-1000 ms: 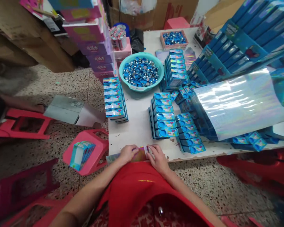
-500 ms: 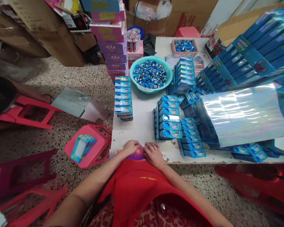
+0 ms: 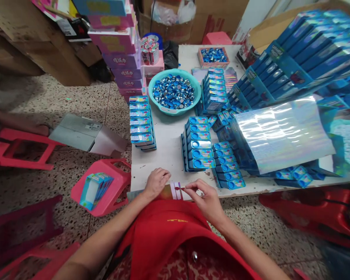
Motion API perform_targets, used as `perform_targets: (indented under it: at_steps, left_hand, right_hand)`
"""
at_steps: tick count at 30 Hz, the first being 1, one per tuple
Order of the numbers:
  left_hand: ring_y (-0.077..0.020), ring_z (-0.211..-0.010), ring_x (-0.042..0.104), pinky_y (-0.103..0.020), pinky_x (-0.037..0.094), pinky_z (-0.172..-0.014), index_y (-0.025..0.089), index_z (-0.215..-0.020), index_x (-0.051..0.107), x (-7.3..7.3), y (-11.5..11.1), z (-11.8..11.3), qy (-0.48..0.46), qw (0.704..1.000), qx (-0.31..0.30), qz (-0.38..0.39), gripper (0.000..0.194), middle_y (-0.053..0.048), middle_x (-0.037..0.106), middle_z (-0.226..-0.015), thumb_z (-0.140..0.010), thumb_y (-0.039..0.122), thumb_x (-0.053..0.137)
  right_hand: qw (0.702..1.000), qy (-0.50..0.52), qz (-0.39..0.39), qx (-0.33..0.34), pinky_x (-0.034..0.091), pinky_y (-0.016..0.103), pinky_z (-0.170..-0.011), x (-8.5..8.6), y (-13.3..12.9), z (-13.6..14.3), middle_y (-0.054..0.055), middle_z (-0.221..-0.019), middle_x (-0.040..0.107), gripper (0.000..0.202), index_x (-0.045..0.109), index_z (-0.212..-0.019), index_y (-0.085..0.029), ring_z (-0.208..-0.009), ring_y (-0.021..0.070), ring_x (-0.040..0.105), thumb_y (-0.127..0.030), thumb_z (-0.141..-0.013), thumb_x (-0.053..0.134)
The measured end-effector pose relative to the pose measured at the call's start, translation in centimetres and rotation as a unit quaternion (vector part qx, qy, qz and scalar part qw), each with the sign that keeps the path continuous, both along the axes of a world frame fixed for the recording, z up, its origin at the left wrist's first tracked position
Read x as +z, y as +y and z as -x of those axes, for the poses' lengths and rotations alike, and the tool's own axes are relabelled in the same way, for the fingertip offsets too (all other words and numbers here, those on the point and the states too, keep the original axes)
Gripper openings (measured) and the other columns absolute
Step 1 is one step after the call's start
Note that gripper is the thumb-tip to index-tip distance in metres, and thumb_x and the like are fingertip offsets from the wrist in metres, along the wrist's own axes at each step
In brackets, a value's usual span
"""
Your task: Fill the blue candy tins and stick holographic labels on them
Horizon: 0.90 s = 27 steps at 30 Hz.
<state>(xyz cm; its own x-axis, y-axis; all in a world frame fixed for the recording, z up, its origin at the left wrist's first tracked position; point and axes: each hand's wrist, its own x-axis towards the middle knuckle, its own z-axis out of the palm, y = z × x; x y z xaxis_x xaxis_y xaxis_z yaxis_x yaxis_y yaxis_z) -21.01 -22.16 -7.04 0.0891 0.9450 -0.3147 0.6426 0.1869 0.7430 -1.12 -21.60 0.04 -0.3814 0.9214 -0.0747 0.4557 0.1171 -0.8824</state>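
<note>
My right hand pinches a small thin strip between thumb and forefinger, just over the near table edge. Below it lies a shiny rainbow-tinted sheet, partly covered by my left hand. My left hand rests on the sheet's left part, its fingers lying close together and slightly bent, gripping nothing that I can see. Beyond my hands stand two rows of blue boxes with round holes: a left stack and a middle stack. A turquoise basin holds many small blue-and-silver round tins.
Right of the middle stack are more blue boxes, a large silvery sheet and tall blue display cartons. A pink tray of tins sits at the back. Left are a pink stool, purple boxes and a person's arm.
My right hand has moved right and lifted off the sheet, with a thin strip in its fingertips. The left hand has shifted slightly left. The view has turned a little right.
</note>
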Motion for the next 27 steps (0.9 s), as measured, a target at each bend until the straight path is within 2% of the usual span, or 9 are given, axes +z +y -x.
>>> perform_targets:
  at_steps: [2,4,6,9,13,17,21,24,27]
  left_hand:
    - [-0.0179,-0.097,0.054,-0.03,0.043,-0.085,0.02,-0.109,0.059,2.8,0.0,-0.4,-0.156,0.987,-0.008,-0.034,0.036,-0.007,0.061,-0.107,-0.081,0.041,0.05]
    - [-0.0156,-0.083,0.057,-0.027,0.046,-0.074,0.019,-0.106,0.059,5.1,0.2,-1.2,-0.257,0.966,-0.02,0.026,0.04,-0.004,0.063,-0.096,-0.076,0.045,0.056]
    - [-0.0125,-0.066,0.055,-0.024,0.045,-0.062,0.016,-0.088,0.061,6.4,0.8,-2.1,-0.279,0.956,-0.004,0.093,0.032,0.0,0.06,-0.072,-0.076,0.045,0.055]
    - [-0.01,-0.055,0.048,-0.021,0.04,-0.055,0.017,-0.075,0.059,7.2,2.5,-3.2,-0.235,0.967,0.016,0.092,0.027,0.003,0.051,-0.056,-0.079,0.041,0.049]
    - [-0.0091,-0.051,0.046,-0.02,0.036,-0.052,0.019,-0.091,0.055,7.3,5.4,-3.8,-0.212,0.976,-0.023,0.041,0.023,0.007,0.047,-0.053,-0.082,0.037,0.045]
    - [-0.0086,-0.052,0.045,-0.02,0.035,-0.053,0.019,-0.094,0.047,6.8,6.9,-4.1,-0.21,0.977,-0.041,0.012,0.016,0.008,0.047,-0.054,-0.083,0.03,0.041]
    - [-0.0086,-0.053,0.045,-0.02,0.035,-0.054,0.02,-0.091,0.043,5.7,7.4,-4.5,-0.201,0.979,-0.037,0.005,0.011,0.008,0.046,-0.056,-0.083,0.028,0.04]
    - [-0.0085,-0.054,0.044,-0.02,0.035,-0.055,0.02,-0.09,0.039,4.6,7.4,-5.3,-0.229,0.973,-0.025,0.009,0.01,0.008,0.044,-0.057,-0.084,0.028,0.039]
    - [-0.0083,-0.053,0.043,-0.02,0.036,-0.054,0.021,-0.09,0.037,3.3,7.0,-6.5,-0.248,0.968,0.014,0.017,0.011,0.008,0.041,-0.058,-0.086,0.031,0.036]
  right_hand:
    - [0.999,0.024,0.015,-0.041,0.044,0.026,-0.064,1.9,0.2,-0.1,0.0,-0.07,0.061,0.012,0.064,-0.077,-0.02,-0.067,0.0135,0.056,-0.029,-0.082,0.059]
    - [0.996,0.038,0.016,-0.083,0.044,0.026,-0.064,2.6,0.4,0.0,0.0,-0.071,0.062,0.013,0.064,-0.077,-0.02,-0.067,0.0135,0.056,-0.031,-0.081,0.06]
    - [0.991,0.038,0.006,-0.132,0.044,0.027,-0.066,2.5,0.7,0.2,0.0,-0.072,0.063,0.013,0.065,-0.077,-0.021,-0.069,0.0143,0.056,-0.033,-0.08,0.06]
    - [0.975,0.014,-0.042,-0.217,0.044,0.032,-0.073,1.5,1.6,0.3,0.003,-0.079,0.06,0.016,0.069,-0.078,-0.022,-0.079,0.0172,0.055,-0.037,-0.078,0.061]
    - [0.947,-0.013,-0.08,-0.312,0.041,0.038,-0.083,0.3,3.3,0.0,0.006,-0.093,0.053,0.022,0.071,-0.076,-0.023,-0.095,0.0217,0.051,-0.043,-0.074,0.063]
    - [0.936,-0.026,-0.075,-0.343,0.034,0.043,-0.092,-0.4,4.8,-0.4,0.009,-0.105,0.053,0.023,0.071,-0.073,-0.022,-0.107,0.0257,0.046,-0.044,-0.071,0.065]
    - [0.934,0.02,-0.028,-0.355,0.036,0.042,-0.092,-1.3,5.5,-0.4,0.011,-0.11,0.051,0.021,0.071,-0.071,-0.02,-0.11,0.0258,0.047,-0.04,-0.069,0.066]
    - [0.927,0.067,-0.001,-0.369,0.04,0.039,-0.088,-2.0,5.6,-0.3,0.011,-0.107,0.054,0.021,0.07,-0.071,-0.018,-0.109,0.0251,0.048,-0.039,-0.067,0.068]
    - [0.904,0.121,0.022,-0.409,0.043,0.036,-0.082,-2.6,5.8,-0.2,0.008,-0.098,0.059,0.029,0.065,-0.079,-0.017,-0.098,0.0221,0.054,-0.038,-0.061,0.072]
